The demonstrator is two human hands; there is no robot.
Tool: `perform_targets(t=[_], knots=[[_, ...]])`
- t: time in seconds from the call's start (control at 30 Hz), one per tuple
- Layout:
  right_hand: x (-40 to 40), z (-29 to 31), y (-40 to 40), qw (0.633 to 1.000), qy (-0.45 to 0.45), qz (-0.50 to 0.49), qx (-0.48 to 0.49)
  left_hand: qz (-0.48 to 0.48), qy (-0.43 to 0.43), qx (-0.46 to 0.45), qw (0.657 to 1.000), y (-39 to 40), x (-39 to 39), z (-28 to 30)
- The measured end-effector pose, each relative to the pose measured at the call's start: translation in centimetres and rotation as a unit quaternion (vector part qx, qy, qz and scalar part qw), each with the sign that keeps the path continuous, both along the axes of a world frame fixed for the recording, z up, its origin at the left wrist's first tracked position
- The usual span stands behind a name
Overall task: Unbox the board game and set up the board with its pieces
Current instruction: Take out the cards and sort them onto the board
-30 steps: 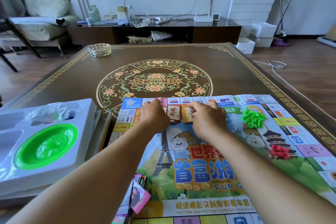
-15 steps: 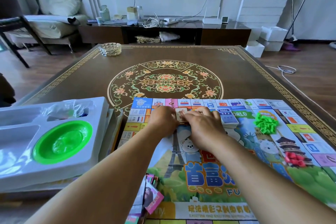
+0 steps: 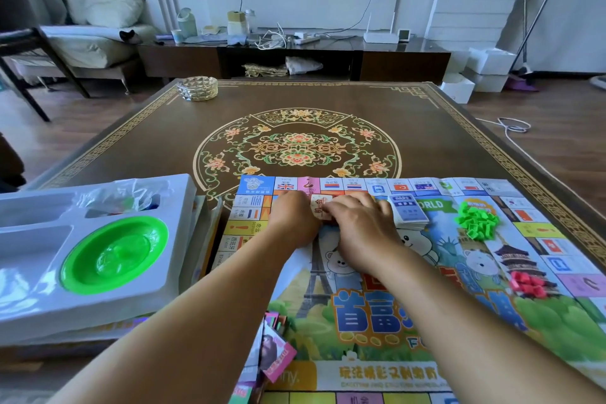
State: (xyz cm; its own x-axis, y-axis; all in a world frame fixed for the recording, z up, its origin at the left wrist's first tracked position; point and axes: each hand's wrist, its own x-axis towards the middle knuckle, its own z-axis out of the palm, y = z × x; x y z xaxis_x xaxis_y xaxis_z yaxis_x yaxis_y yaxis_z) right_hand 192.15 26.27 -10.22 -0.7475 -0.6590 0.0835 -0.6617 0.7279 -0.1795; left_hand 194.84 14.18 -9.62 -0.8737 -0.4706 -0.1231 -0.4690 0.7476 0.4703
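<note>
A colourful paper game board [image 3: 410, 305] lies unfolded on the near right of the table. My left hand [image 3: 293, 220] and my right hand [image 3: 359, 228] meet near its top left, fingers curled round a small stack of orange cards [image 3: 320, 208] between them. A blue card deck [image 3: 407, 210] lies just right of my right hand. A heap of green houses [image 3: 477, 221] and a heap of red pieces [image 3: 528, 284] rest on the board's right side. The white box insert [image 3: 98, 302] with a green bowl [image 3: 113, 254] and a plastic bag [image 3: 128, 195] stands at the left.
Loose pink and green cards [image 3: 273, 351] lie at the board's near left corner. A glass ashtray [image 3: 196, 88] stands at the far left of the patterned table [image 3: 295, 128]. A TV bench, a chair and a white cable on the floor surround the table.
My hands have drawn together over the orange cards. The blue deck, earlier hidden under my right hand, now lies uncovered to its right. The camera has tilted slightly.
</note>
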Motion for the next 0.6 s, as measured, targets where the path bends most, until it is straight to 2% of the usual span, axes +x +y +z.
perform_targets(t=[0.1, 0.23, 0.33, 0.47, 0.6], knots=[[0.2, 0.4, 0.9, 0.998, -0.002, -0.040, -0.038, 0.005, 0.018, 0.000, 1.000, 0.6, 0.5, 0.5], [0.6, 1.0, 3.1, 0.986, -0.006, -0.144, -0.085, 0.007, 0.043, 0.022, 0.999, 1.9, 1.4, 1.5], [0.8, 1.3, 5.2, 0.969, -0.053, -0.218, -0.101, -0.004, 0.053, 0.048, 0.997, 3.3, 1.9, 1.9], [0.2, 1.1, 7.2, 0.930, -0.155, -0.292, -0.161, -0.066, 0.053, 0.080, 0.993, 6.4, 3.0, 2.0], [-1.3, 1.0, 7.8, 0.919, -0.170, -0.318, -0.157, -0.095, 0.047, 0.129, 0.986, 9.5, 3.8, 1.7]])
